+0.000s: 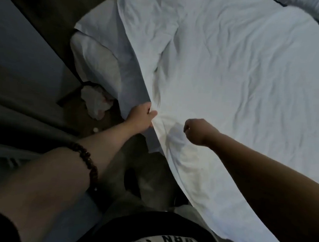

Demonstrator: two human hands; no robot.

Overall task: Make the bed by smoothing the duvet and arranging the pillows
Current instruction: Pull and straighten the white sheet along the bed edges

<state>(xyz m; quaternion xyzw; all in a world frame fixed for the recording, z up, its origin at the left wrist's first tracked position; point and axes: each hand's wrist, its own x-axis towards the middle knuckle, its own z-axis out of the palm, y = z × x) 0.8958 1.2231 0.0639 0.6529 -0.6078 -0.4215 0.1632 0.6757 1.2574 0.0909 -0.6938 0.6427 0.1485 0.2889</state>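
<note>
While left hand (142, 118) grips the duvet (232, 78) edge, right hand (197, 130) hovers curled, empty.

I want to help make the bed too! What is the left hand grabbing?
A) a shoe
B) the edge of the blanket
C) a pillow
B: the left hand grips the edge of the blanket, with its thumb on top of the fabric.

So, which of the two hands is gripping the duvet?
The left hand, pinching the duvet at its edge; the right hand hangs curled above it, apparently gripping nothing.
</note>
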